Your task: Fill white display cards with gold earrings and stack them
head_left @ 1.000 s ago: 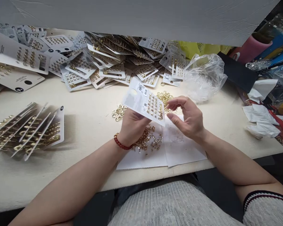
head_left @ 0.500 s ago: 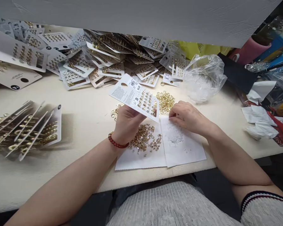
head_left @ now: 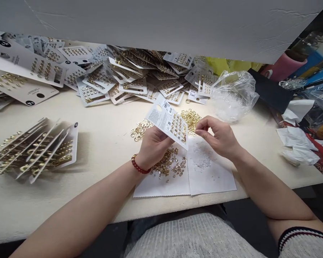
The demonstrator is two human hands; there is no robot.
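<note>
My left hand (head_left: 154,147) is closed on the lower edge of a white earring card (head_left: 160,120), tilted with its printed, priced back up and rows of gold earring backs showing. To the right, my right hand (head_left: 218,136) pinches thumb against forefinger; whatever lies between the tips is too small to make out. Below the card, small gold earring backs (head_left: 168,163) are heaped on a white paper sheet (head_left: 161,190). Tiny clear pieces (head_left: 203,157) lie on the sheet's right part, under my right hand. Gold rings (head_left: 190,117) sit in a pile just behind the card.
Another pile of gold rings (head_left: 140,129) lies left of the card. A stack of filled earring cards (head_left: 40,148) stands at the left, and many more cards (head_left: 140,68) cover the back. A clear plastic bag (head_left: 234,95) and crumpled tissues (head_left: 298,143) are at the right.
My right hand has lifted off the clear pieces, its thumb and forefinger pinched together. The card in my left hand has tilted more steeply. The whole view has shifted slightly.
</note>
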